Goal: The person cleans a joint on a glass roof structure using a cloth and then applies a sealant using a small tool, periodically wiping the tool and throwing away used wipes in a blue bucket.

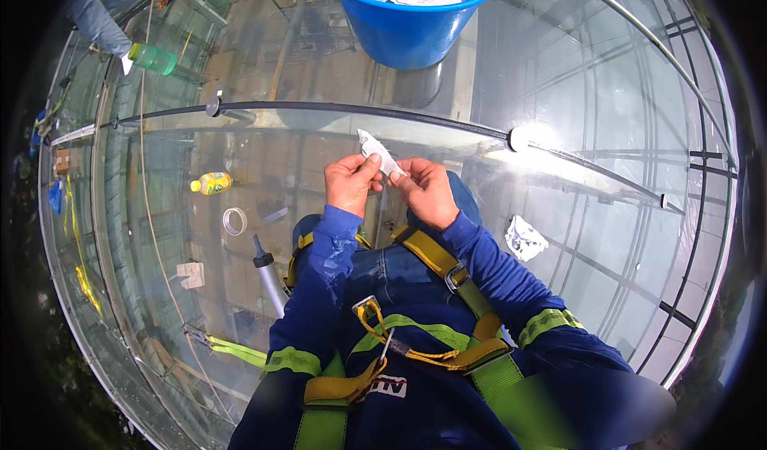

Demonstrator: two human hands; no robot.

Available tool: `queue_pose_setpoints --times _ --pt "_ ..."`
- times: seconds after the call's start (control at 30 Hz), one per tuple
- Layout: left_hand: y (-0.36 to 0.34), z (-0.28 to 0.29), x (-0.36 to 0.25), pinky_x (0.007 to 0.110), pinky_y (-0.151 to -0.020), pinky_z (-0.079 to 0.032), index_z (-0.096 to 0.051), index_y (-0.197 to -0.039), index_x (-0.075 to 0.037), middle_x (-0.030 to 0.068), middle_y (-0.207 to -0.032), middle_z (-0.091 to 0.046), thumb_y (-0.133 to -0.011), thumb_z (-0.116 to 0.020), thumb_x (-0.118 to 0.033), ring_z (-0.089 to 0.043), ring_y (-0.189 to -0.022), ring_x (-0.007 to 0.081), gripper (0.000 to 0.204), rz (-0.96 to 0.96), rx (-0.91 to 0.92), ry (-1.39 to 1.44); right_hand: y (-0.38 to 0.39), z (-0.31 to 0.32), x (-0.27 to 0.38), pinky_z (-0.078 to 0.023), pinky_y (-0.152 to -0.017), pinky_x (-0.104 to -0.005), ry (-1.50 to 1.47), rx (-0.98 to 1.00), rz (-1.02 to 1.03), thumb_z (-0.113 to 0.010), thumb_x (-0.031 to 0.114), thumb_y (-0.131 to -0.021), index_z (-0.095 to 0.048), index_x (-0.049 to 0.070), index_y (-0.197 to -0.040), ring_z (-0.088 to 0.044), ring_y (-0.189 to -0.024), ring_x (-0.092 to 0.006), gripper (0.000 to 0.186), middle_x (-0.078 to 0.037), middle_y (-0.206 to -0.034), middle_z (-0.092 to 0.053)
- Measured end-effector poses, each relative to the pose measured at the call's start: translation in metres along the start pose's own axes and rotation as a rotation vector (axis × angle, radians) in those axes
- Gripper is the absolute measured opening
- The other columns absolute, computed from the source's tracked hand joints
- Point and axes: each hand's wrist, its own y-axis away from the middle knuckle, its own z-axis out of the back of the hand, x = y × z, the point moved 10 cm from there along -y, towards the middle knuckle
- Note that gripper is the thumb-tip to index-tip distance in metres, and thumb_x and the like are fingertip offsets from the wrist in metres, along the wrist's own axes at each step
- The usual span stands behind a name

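Observation:
My left hand pinches one end of a crumpled white paper in front of my body, and my right hand grips its lower right end. To my left on the glass lie a yellow bottle, a roll of tape, a caulking gun with a black nozzle and a small pale block. A crumpled white rag lies to my right. Beyond my hands stands a blue bucket holding papers and other items.
Glass panels are split by a dark seam with round fittings. At upper left are another person's legs and a green bottle. A rope, a yellow strap and a green strap lie leftward, near the curved outer rail.

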Motion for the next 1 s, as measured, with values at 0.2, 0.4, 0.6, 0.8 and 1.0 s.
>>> queue_pose_setpoints --times 0.2,0.4,0.6,0.8,1.0 --pt "0.005 0.058 -0.161 0.028 -0.053 -0.051 -0.066 -0.092 0.007 0.009 -0.074 -0.065 -0.093 -0.07 -0.01 -0.058 -0.061 0.0128 0.017 -0.72 -0.424 0.136 0.015 -0.001 -0.035 -0.045 -0.063 -0.0241 0.029 0.02 0.048 -0.066 0.012 -0.095 -0.066 -0.002 -0.104 -0.055 -0.071 -0.0048 0.016 -0.001 -0.08 -0.067" --pt "0.122 -0.037 -0.366 0.034 -0.053 -0.054 -0.063 -0.105 0.008 0.0213 -0.093 -0.069 -0.094 -0.068 -0.008 -0.065 -0.068 0.024 0.021 -1.85 -0.283 0.075 0.015 0.029 -0.084 -0.044 -0.06 -0.0254 0.041 -0.1 -0.022 -0.066 0.014 -0.096 -0.065 -0.001 -0.1 -0.051 -0.067 -0.0053 0.016 0.0 -0.075 -0.063" --pt "-0.071 -0.146 -0.526 0.034 -0.058 -0.055 -0.066 -0.097 0.005 0.0155 -0.078 -0.072 -0.094 -0.068 -0.014 -0.068 -0.059 0.0211 0.02 -1.822 -0.466 -0.304 0.01 0.035 -0.083 -0.044 -0.056 -0.027 0.188 -0.077 -0.013 -0.066 0.013 -0.095 -0.066 -0.001 -0.101 -0.051 -0.06 -0.0065 0.015 -0.003 -0.069 -0.062" --pt "-0.359 -0.143 -0.504 0.04 -0.091 -0.053 -0.071 -0.116 -0.002 0.0197 -0.113 -0.071 -0.081 -0.078 -0.03 -0.071 -0.1 0.03 0.045 -1.007 -0.473 -1.074 -0.008 0.043 -0.092 -0.045 -0.055 -0.0268 0.059 -0.122 -0.007 -0.065 0.012 -0.096 -0.064 0.0 -0.102 -0.052 -0.059 -0.0078 0.013 -0.003 -0.073 -0.063" --pt "-0.212 -0.12 -0.337 0.039 -0.094 -0.051 -0.073 -0.109 -0.002 0.0168 -0.119 -0.069 -0.083 -0.078 -0.019 -0.066 -0.109 0.0285 0.031 -1.206 -0.362 -0.826 -0.016 0.067 -0.087 -0.049 -0.054 -0.0253 -0.602 -0.222 -0.206 -0.06 0.006 -0.098 -0.054 0.002 -0.11 -0.06 -0.063 -0.0105 0.014 -0.006 -0.09 -0.068"
